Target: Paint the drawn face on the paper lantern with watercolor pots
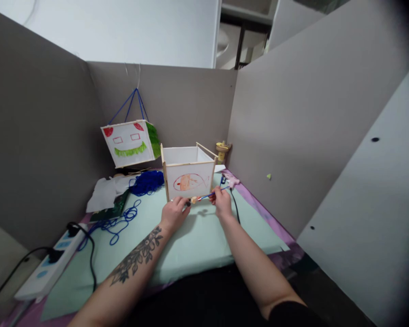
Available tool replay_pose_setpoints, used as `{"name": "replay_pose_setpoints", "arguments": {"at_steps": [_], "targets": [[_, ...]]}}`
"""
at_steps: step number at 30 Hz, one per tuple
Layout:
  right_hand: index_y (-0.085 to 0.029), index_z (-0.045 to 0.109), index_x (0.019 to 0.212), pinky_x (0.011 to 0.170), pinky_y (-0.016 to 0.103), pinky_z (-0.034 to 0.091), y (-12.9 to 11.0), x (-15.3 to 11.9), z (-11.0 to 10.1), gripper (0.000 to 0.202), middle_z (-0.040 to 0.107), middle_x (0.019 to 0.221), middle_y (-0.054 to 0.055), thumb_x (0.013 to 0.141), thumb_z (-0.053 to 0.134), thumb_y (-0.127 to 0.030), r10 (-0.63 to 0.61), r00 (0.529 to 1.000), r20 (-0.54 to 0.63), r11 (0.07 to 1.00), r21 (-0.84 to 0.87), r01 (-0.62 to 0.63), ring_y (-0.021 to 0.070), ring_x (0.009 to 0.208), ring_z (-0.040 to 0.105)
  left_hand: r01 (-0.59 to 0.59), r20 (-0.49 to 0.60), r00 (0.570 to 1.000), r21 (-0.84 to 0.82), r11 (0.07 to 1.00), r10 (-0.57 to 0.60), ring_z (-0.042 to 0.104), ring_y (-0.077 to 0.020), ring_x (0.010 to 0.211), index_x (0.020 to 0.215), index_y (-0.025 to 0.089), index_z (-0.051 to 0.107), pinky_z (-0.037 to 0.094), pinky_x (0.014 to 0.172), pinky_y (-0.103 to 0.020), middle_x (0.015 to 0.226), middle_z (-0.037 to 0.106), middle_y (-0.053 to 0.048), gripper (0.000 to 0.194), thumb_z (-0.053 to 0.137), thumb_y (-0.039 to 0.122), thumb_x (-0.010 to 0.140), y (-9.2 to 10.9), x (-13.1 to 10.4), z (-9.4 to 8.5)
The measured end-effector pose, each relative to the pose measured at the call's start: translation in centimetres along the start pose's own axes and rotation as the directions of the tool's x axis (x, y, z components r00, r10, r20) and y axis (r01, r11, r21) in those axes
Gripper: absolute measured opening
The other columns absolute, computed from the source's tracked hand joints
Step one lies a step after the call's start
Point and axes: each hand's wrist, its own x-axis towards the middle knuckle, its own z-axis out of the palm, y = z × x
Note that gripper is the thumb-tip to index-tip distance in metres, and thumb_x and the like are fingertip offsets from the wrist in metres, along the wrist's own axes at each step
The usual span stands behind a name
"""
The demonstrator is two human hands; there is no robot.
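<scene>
Held a blue strand in front of a paper box

Saw at the lower left a white power strip with black plugs pushed in. Found next, left of centre, crumpled white paper partly over a dark green packet, with loose loops of blue string nearby on the pale green sheet. Noticed above these a paper lantern, hung tilted from blue cords, with a red and green face on the front. Spotted below it a heap of blue yarn, just beside the box.

Had the left hand palm down at mid-frame, fingers curled inward near something small and dark; could not tell the hold. Saw the box upright at the centre, just beyond both hands, open-topped and wood-edged, with a fish drawing facing front. Had the right hand nearly closed, thumb and fingers pinched on the strand, slanting before the box's lower edge.

Found right of centre a yellow spool in the far corner, a pink thing and a black cable. Noticed farther right a small yellow-green scrap on the grey wall.
</scene>
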Motion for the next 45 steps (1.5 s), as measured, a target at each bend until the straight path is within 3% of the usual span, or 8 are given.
{"name": "replay_pose_setpoints", "arguments": {"at_steps": [7, 12, 20, 33, 45], "targets": [[-0.018, 0.056, 0.077, 0.05, 0.026, 0.043, -0.6, -1.5, -0.2, 0.042, 0.061, 0.057, 0.001, 0.082, 0.046, -0.058, -0.288, 0.952, 0.1, 0.912, -0.276, 0.305, 0.0153, 0.051, 0.057, -0.021, 0.006, 1.0, 0.024, 0.999, 0.021, 0.058, -0.0165, 0.079, 0.094, 0.022, 0.061, 0.041, 0.067, -0.027, 0.085, 0.064, -0.003, 0.014, 0.055, 0.028, 0.084, 0.0, 0.0, 0.1], [-0.017, 0.059, 0.079, 0.053, 0.026, 0.042, -0.9, -2.2, -0.4, 0.043, 0.062, 0.056, 0.001, 0.084, 0.043, -0.057, -0.344, 0.925, 0.162, 0.842, -0.382, 0.38, 0.0163, 0.052, 0.058, -0.02, 0.029, 0.999, 0.052, 0.998, 0.019, 0.057, -0.0176, 0.08, 0.092, 0.021, 0.062, 0.04, 0.065, -0.027, 0.085, 0.063, -0.005, 0.014, 0.054, 0.03, 0.084, 0.1, 0.0, 0.1], [-0.019, 0.056, 0.074, 0.052, 0.026, 0.043, -0.7, -1.8, -0.3, 0.043, 0.062, 0.057, 0.001, 0.082, 0.046, -0.059, -0.303, 0.944, 0.129, 0.885, -0.329, 0.329, 0.0162, 0.051, 0.059, -0.007, 0.017, 1.0, 0.043, 0.999, 0.006, 0.057, -0.0173, 0.078, 0.094, 0.022, 0.062, 0.04, 0.065, -0.027, 0.083, 0.063, -0.004, 0.016, 0.052, 0.031, 0.085, 0.1, 0.1, -0.2], [-0.02, 0.05, 0.069, 0.038, 0.023, 0.036, -0.1, -0.8, 0.0, 0.042, 0.059, 0.052, -0.001, 0.076, 0.052, -0.061, -0.099, 0.995, 0.032, 0.986, -0.129, 0.103, 0.0126, 0.042, 0.051, 0.018, 0.006, 1.0, 0.019, 1.0, -0.018, 0.057, -0.0174, 0.08, 0.094, 0.021, 0.062, 0.042, 0.067, -0.027, 0.085, 0.062, -0.005, 0.016, 0.054, 0.031, 0.084, 0.0, 0.0, -0.1], [-0.02, 0.049, 0.067, 0.034, 0.021, 0.033, 0.2, -0.2, 0.2, 0.038, 0.057, 0.05, -0.002, 0.074, 0.055, -0.057, -0.02, 1.0, -0.019, 1.0, 0.005, 0.02, 0.0113, 0.039, 0.049, 0.021, 0.012, 1.0, 0.008, 1.0, -0.021, 0.057, -0.0171, 0.08, 0.093, 0.022, 0.062, 0.042, 0.068, -0.028, 0.086, 0.064, -0.005, 0.016, 0.054, 0.032, 0.084, 0.2, 0.1, -0.4]]}}
